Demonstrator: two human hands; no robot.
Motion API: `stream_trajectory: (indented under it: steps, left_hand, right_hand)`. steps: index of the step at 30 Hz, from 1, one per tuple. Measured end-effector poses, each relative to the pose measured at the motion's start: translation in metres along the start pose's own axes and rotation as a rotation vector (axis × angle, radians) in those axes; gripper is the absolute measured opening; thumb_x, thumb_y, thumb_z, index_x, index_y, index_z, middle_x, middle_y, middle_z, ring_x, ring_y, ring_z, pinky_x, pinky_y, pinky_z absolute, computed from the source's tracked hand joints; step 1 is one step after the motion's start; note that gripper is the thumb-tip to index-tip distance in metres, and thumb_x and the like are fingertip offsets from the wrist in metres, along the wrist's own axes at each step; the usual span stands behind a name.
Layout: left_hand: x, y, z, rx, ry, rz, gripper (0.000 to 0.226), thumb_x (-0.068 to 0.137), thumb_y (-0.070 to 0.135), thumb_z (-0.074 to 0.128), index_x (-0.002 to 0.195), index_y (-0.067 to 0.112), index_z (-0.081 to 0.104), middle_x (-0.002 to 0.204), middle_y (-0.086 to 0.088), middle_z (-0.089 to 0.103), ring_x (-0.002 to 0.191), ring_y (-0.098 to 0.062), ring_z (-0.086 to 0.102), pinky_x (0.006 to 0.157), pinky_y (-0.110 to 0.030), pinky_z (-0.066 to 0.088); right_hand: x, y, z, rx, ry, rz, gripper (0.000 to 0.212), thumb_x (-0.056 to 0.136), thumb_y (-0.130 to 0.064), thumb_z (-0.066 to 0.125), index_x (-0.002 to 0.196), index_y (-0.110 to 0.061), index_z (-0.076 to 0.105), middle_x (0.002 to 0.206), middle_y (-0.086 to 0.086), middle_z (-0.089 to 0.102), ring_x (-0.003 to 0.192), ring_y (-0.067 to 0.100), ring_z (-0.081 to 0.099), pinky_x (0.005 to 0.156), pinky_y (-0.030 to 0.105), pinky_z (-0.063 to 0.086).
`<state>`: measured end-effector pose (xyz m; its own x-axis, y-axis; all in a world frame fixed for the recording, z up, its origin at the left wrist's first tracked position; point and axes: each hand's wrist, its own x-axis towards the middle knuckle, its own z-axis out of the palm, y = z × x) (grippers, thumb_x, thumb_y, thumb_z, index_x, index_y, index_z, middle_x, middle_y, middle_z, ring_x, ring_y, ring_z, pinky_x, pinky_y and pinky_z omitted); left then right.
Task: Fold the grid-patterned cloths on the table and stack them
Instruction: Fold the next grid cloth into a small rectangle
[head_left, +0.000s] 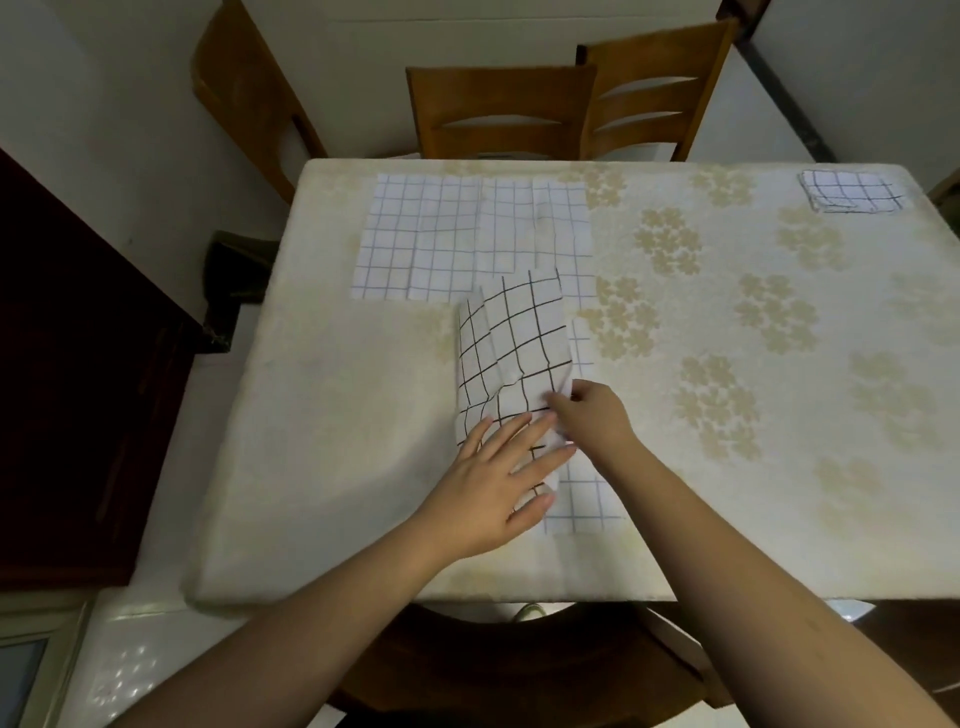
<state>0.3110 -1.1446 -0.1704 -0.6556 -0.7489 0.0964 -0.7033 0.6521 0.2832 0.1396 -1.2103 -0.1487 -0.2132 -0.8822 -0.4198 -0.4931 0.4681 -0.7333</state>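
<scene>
a white cloth with a bold dark grid (511, 348), partly folded and rumpled, is lying near the middle of the table (701, 545), its far end rising in soft ridges and its near end sitting under the hands. the left hand (493, 486) is resting flat on the cloth's near end with fingers straight and spread wide, pressing it down. the right hand (592, 410) is reaching in from the right, its fingers curled and pinching the cloth's right edge just beside the left fingertips. this cloth is lying over a larger white cloth with a fine pale grid (441, 239), which is spreading flat toward the far left of the table and is also showing as a strip along the right of the bold-grid cloth, down to the near side by the left hand. well apart, at the far right corner, a small folded stack of dark-grid white cloth (849, 191) is sitting. the table is wearing a cream covering with tan flower clusters. two brown wooden chairs (571, 109) are standing at the far side, and another wooden chair back (249, 93) is leaning in at the far left. a dark cabinet (78, 389) is standing at the left.
</scene>
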Motion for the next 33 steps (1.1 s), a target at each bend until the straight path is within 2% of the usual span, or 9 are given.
stream_trajectory:
  steps: [3, 8, 12, 15, 18, 24, 29, 31, 33]
  left_hand:
    - [-0.001, -0.002, 0.012, -0.067, -0.011, -0.022, 0.056, 0.102, 0.049, 0.024, 0.154, 0.031, 0.018, 0.163, 0.002, 0.014, 0.15, -0.014, 0.008, 0.122, -0.042, 0.004]
    - [0.003, -0.028, 0.051, -0.178, -0.086, -0.383, 0.072, 0.095, 0.064, 0.005, 0.156, 0.026, 0.012, 0.163, 0.006, 0.011, 0.15, -0.011, 0.003, 0.122, -0.041, 0.009]
    - [0.008, -0.053, 0.077, -0.099, -0.23, -0.499, 0.083, 0.088, 0.066, -0.003, 0.156, 0.021, 0.008, 0.164, 0.002, 0.005, 0.151, -0.013, -0.003, 0.121, -0.034, -0.001]
    - [0.016, -0.064, 0.086, -0.032, -0.3, -0.51, 0.084, 0.084, 0.062, -0.009, 0.156, 0.022, 0.005, 0.165, 0.003, -0.002, 0.15, -0.014, -0.008, 0.121, -0.036, -0.001]
    - [0.023, -0.069, 0.09, -0.012, -0.33, -0.499, 0.083, 0.083, 0.061, -0.011, 0.156, 0.025, 0.008, 0.165, 0.004, -0.003, 0.151, -0.014, -0.008, 0.122, -0.038, 0.001]
    - [0.023, -0.07, 0.099, 0.043, -0.331, -0.398, 0.077, 0.09, 0.058, -0.005, 0.156, 0.022, 0.012, 0.164, 0.002, -0.003, 0.151, -0.018, -0.004, 0.121, -0.04, -0.001]
    - [0.012, -0.076, 0.112, 0.102, -0.314, -0.35, 0.067, 0.098, 0.055, 0.009, 0.156, 0.024, 0.007, 0.163, 0.001, -0.01, 0.151, -0.02, -0.006, 0.12, -0.039, -0.003]
    - [0.009, -0.077, 0.114, 0.119, -0.303, -0.339, 0.066, 0.099, 0.056, 0.012, 0.156, 0.025, 0.003, 0.163, 0.0, -0.012, 0.151, -0.02, -0.008, 0.119, -0.04, -0.004]
    - [0.008, -0.076, 0.113, 0.12, -0.271, -0.342, 0.066, 0.099, 0.056, 0.013, 0.157, 0.025, 0.002, 0.163, -0.001, -0.011, 0.151, -0.019, -0.009, 0.12, -0.042, -0.003]
  right_hand:
    - [0.008, 0.021, -0.014, -0.012, 0.011, 0.043, 0.031, 0.091, -0.024, 0.058, 0.064, -0.013, 0.05, 0.059, 0.001, 0.054, 0.054, 0.014, 0.051, 0.052, 0.026, 0.036]
    - [0.019, 0.057, -0.028, 0.027, 0.016, 0.098, 0.031, 0.093, -0.022, 0.056, 0.063, -0.019, 0.049, 0.062, -0.003, 0.055, 0.058, 0.016, 0.051, 0.05, 0.024, 0.034]
    - [0.026, 0.092, -0.026, 0.037, 0.01, 0.181, 0.014, 0.092, -0.027, 0.057, 0.098, -0.017, 0.064, 0.088, 0.0, 0.067, 0.076, 0.02, 0.061, 0.064, 0.028, 0.046]
    - [0.027, 0.113, -0.024, 0.088, 0.016, 0.238, 0.022, 0.092, -0.023, 0.054, 0.112, -0.018, 0.061, 0.092, 0.002, 0.068, 0.067, 0.019, 0.063, 0.066, 0.029, 0.049]
    - [0.029, 0.123, -0.022, 0.076, 0.029, 0.247, 0.027, 0.091, -0.023, 0.054, 0.115, -0.017, 0.063, 0.091, 0.003, 0.07, 0.071, 0.018, 0.062, 0.068, 0.028, 0.047]
    - [0.037, 0.127, -0.019, 0.052, 0.033, 0.26, 0.017, 0.088, -0.016, 0.056, 0.101, -0.014, 0.066, 0.075, 0.002, 0.07, 0.067, 0.02, 0.066, 0.066, 0.032, 0.056]
    - [0.037, 0.131, -0.021, -0.17, 0.053, 0.229, 0.021, 0.088, -0.018, 0.054, 0.106, -0.016, 0.064, 0.086, -0.002, 0.065, 0.072, 0.014, 0.06, 0.056, 0.024, 0.043]
    - [0.036, 0.132, -0.018, -0.265, 0.184, 0.131, 0.028, 0.091, -0.021, 0.054, 0.117, -0.013, 0.059, 0.099, 0.004, 0.065, 0.08, 0.02, 0.06, 0.061, 0.028, 0.043]
    - [0.04, 0.131, -0.01, -0.364, 0.314, -0.097, 0.034, 0.091, -0.018, 0.057, 0.123, -0.008, 0.057, 0.108, 0.012, 0.064, 0.092, 0.029, 0.06, 0.074, 0.035, 0.045]
